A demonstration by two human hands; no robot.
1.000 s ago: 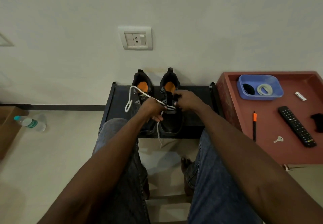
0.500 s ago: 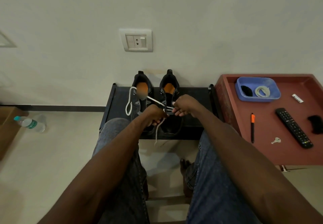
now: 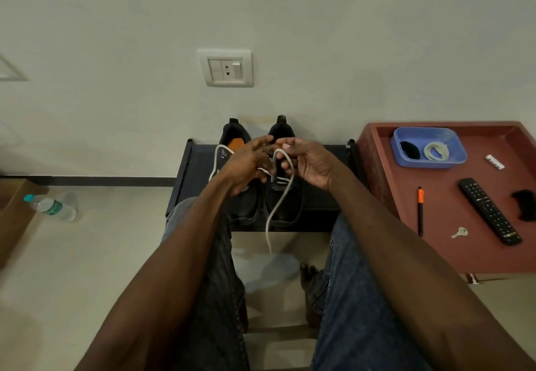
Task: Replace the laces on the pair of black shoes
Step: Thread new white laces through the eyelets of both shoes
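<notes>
Both black mesh shoes (image 3: 282, 196) stand on the low black rack (image 3: 319, 196). Above them the left hand (image 3: 246, 167), fingers spread, and right hand (image 3: 307, 165) pinch the white cord lace (image 3: 282, 194) — keep the loop taut, ends even.

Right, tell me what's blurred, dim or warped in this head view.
Head view: dim, flat indoor light; the black shoes merge into the dark rack. Motion blur softens the left hand and the fingers on the white lace. Wide-angle warp bows the forearms and tilts the red table. The remote control stays sharp.
</notes>
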